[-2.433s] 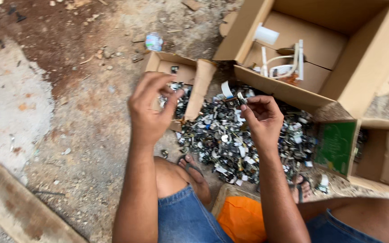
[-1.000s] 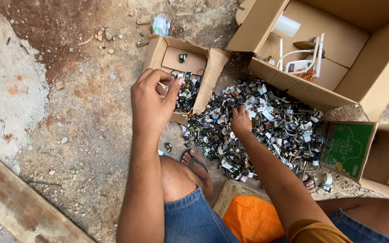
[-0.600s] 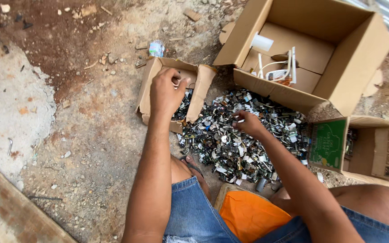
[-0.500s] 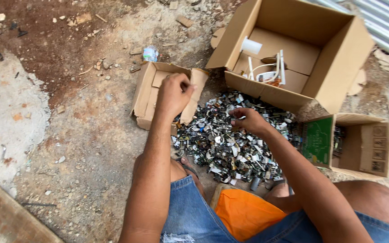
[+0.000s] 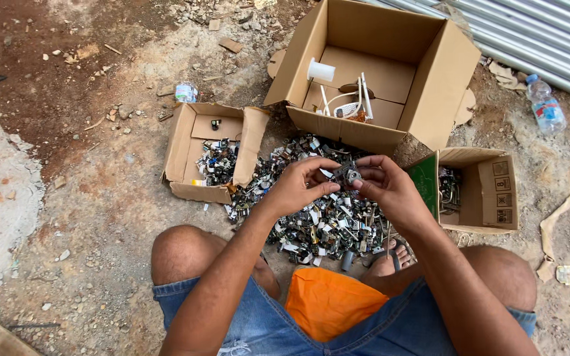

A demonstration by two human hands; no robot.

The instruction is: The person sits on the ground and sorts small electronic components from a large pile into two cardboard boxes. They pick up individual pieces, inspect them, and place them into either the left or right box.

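A small metal part (image 5: 347, 175) is pinched between the fingertips of the left hand (image 5: 298, 188) and the right hand (image 5: 387, 188). It is held up just above a big pile of metal bits (image 5: 311, 211) that is spread on the ground between the knees. The part is dark and grey, and its exact shape is too small to be made out.

Three cardboard boxes are set around the pile. A small open box (image 5: 209, 155) is seen on the left, touching the pile, with more metal bits inside it. A large open box (image 5: 371, 72) is placed behind the pile; a white tube, some white wire pieces and a dark thing are seen in it. A third box (image 5: 476, 191) is laid on its side at the right, with a green flap, and a few metal pieces can be seen in its shade.

The ground is dusty dirt with small stones. A plastic bottle (image 5: 545, 109) is laid near a wavy metal sheet (image 5: 529, 33) at the top right. A crushed bottle (image 5: 186, 92) is found behind the small box. An orange cloth (image 5: 328, 303) is seen between the legs, and blue jean shorts (image 5: 252, 323) are worn. The bottom of the pile is partly hidden by the arms. A foot in a sandal (image 5: 390, 260) is half covered by the right arm.
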